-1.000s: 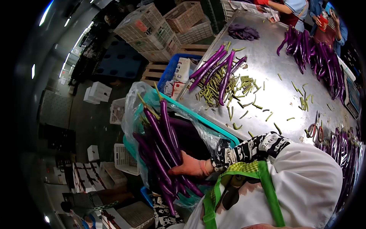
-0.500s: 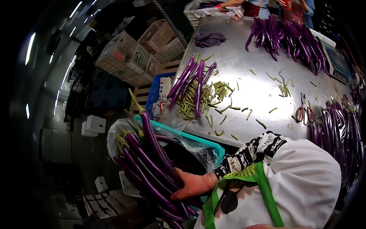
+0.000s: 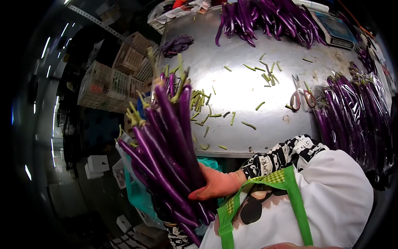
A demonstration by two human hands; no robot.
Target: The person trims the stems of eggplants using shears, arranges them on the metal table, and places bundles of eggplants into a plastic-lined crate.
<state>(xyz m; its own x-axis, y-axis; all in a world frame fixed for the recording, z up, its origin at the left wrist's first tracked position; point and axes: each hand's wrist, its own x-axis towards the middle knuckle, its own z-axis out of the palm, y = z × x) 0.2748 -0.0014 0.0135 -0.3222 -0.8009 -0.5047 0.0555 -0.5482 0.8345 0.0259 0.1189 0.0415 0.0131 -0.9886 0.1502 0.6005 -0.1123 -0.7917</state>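
A large bunch of purple eggplants with green stems slants up from the lower middle. My right hand, in an orange glove, is wrapped against the bunch's right side, its fingers partly hidden behind the eggplants. Of my left arm only a black-and-white patterned sleeve shows under the lower end; the hand itself is hidden. Below and behind the bunch is a teal crate. Cut green stems lie on the metal table just beyond the bunch.
Red-handled scissors lie on the table's right side, left of film-wrapped eggplants. More eggplants and a scale are at the far side. A dark purple cloth sits at the far left corner; stacked crates stand beyond.
The eggplant bunch has risen out of the teal crate toward the table edge, with my right hand on it throughout. The view has turned, so the table sits further left and higher.
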